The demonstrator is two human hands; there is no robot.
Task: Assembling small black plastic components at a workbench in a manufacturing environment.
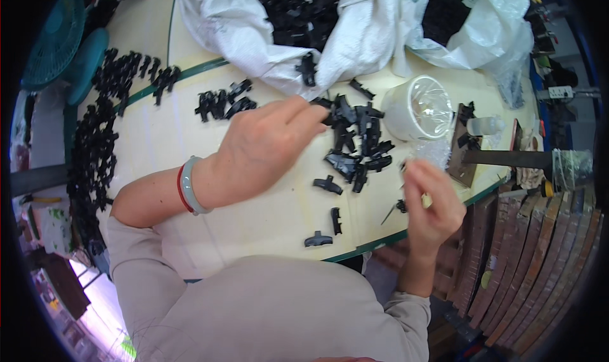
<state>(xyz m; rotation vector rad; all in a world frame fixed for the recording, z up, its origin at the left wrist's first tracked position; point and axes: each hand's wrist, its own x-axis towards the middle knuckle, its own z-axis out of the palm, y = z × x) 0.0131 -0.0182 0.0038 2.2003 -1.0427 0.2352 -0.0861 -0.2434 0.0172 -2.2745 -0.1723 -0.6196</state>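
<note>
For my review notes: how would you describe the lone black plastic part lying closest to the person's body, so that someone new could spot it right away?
Start at the green-trimmed near edge of the pale table, between the left hand and the right hand. The black part lies just inside that edge, below the central pile of black parts. It lies alone, nearest the body, wider than tall, with a bump on top.

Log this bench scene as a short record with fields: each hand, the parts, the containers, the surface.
left hand: reaches across the table, fingertips on the central pile of black plastic parts
right hand: raised at the table edge, fingers pinched; what it holds is too small to tell
loose parts: three black pieces lie apart near the front edge
containers: white sack full of black parts; clear round tub
surface: cream table with green edging
</note>
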